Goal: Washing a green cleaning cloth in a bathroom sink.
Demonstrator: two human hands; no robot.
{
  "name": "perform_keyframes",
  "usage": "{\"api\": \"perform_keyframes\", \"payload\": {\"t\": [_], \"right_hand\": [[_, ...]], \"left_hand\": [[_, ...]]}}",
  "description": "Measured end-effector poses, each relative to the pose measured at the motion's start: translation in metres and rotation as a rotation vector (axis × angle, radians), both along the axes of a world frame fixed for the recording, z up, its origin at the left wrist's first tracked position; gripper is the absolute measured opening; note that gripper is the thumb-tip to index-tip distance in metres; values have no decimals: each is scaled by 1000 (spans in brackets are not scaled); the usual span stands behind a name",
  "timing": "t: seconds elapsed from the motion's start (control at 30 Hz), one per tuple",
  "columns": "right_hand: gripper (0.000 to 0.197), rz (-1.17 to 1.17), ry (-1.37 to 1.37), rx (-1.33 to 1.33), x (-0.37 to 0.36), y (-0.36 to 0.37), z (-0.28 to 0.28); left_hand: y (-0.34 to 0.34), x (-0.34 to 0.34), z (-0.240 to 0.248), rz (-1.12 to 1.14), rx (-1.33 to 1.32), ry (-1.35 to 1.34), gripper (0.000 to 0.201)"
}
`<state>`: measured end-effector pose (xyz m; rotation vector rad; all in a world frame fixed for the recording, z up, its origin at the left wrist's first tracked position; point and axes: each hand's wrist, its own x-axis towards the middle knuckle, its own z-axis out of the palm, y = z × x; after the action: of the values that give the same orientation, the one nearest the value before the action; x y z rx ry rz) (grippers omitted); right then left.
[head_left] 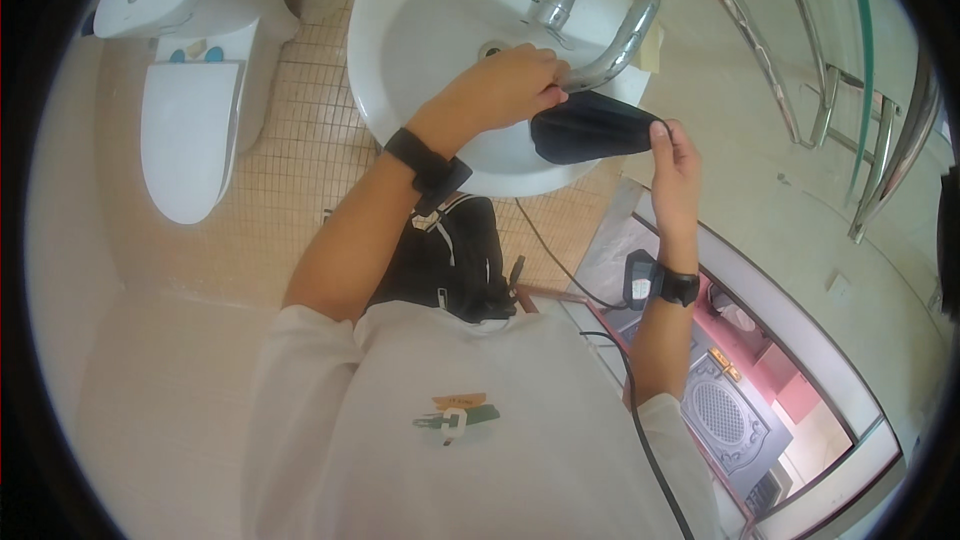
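Wht toilet [190, 140], tiled flr [305, 100], beige wall [765, 175].

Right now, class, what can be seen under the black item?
The white sink shows beyond the edges of the black item; whatever lies directly beneath that item is covered and cannot be seen.

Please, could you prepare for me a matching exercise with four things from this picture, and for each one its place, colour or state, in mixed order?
Column one
1. black cloth-like piece
2. toilet
3. faucet
4. basin

Column two
A. silver, with a curved spout
B. white and rounded, beneath the hands
C. spanning from the left hand to the right hand
D. at the picture's left side, lid down

Right pairs: 1-C, 2-D, 3-A, 4-B.
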<state>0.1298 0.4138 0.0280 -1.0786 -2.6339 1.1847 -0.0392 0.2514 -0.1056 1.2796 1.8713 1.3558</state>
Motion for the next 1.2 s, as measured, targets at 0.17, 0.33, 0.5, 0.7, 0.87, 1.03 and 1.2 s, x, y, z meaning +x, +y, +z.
{"api": "perform_keyframes", "payload": {"t": [0.17, 0.33, 0.5, 0.7, 0.87, 1.03, 1.2], "right_hand": [[27, -129, 46, -45, 0, 1, 31], [27, -83, 58, -22, 6, 8, 38], [28, -131, 29, -30, 5, 9, 39], [27, -84, -32, -36, 2, 6, 30], [28, -16, -126, -42, 5, 3, 17], [28, 36, -150, -60, 14, 3, 5], [26, 32, -204, -75, 40, 8, 1]], "left_hand": [[2, 1, -16, -45, -48, 135, 16], [1, -9, -1, 14, -74, -148, 14], [-6, -18, -3, 34, 22, -268, 17], [-23, -22, 2, 63, -107, -531, 19], [-33, -22, -6, 186, 30, -657, 18], [-38, -20, -2, 188, 17, -720, 25], [-28, -13, -5, 198, 0, -647, 28]]}}
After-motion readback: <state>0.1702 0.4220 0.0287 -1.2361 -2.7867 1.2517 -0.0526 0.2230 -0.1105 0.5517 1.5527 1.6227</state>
